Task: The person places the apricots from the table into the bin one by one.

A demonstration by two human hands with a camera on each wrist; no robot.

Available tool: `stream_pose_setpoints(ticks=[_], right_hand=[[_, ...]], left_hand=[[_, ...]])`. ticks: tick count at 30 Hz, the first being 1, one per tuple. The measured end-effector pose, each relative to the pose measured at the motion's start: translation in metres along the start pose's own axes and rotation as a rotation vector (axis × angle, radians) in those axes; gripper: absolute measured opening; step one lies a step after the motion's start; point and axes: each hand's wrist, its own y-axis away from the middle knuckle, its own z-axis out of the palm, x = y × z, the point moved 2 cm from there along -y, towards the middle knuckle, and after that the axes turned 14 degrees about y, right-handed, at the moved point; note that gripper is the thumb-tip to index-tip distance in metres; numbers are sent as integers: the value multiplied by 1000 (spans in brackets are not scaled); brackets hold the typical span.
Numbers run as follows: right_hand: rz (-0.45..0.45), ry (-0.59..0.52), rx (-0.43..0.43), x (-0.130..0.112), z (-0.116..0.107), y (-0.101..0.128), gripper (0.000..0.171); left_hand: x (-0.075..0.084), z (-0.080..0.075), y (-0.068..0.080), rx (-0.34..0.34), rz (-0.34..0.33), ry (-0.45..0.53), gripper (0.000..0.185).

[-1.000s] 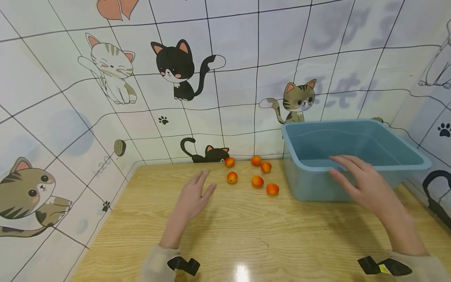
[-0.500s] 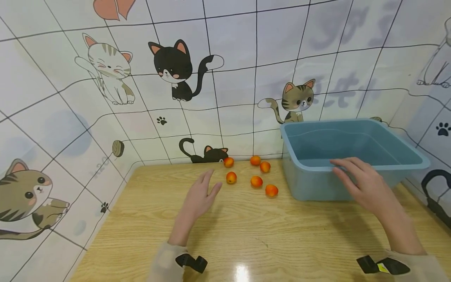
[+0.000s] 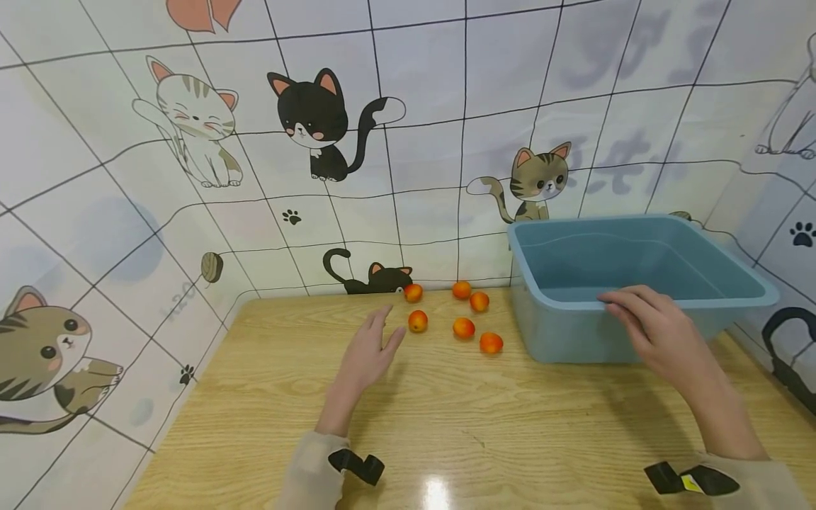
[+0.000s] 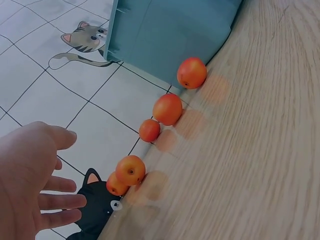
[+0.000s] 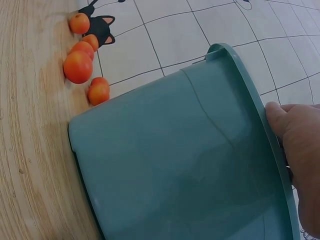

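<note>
Several small round orange-red fruits lie loose on the wooden table, left of a blue plastic tub (image 3: 574, 333). My left hand (image 3: 367, 354) hovers over the table with its thumb apart from its extended fingers and nothing in it. Nearest to it is one fruit (image 3: 418, 321), just beyond the thumb tip. In the left wrist view, the same hand (image 4: 30, 185) shows spread, relaxed fingers, apart from the fruits (image 4: 131, 170). At the tub's front rim is my right hand (image 3: 659, 329), fingers loosely bent; in the right wrist view its thumb (image 5: 280, 117) overlaps the rim edge.
The tub stands at the back right of the table (image 3: 408, 432), near the cat-printed wall covering (image 3: 433, 156). One fruit (image 3: 491, 343) lies close to its left side. A black curved object (image 3: 790, 354) stands at the right edge.
My left hand has moved to the right, toward the fruits. My right hand stays at the tub's rim, its fingers and thumb slightly closer together. Fruits and tub keep their places.
</note>
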Motion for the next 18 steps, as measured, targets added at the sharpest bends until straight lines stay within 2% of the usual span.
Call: stream_pose_setpoints(ticks=[11, 18], right_hand=[[2, -6, -5, 2, 1, 0, 24], [7, -2, -11, 0, 0, 1, 19]], left_hand=[[-13, 14, -13, 18, 27, 94, 58], [-18, 20, -21, 7, 32, 121, 58]])
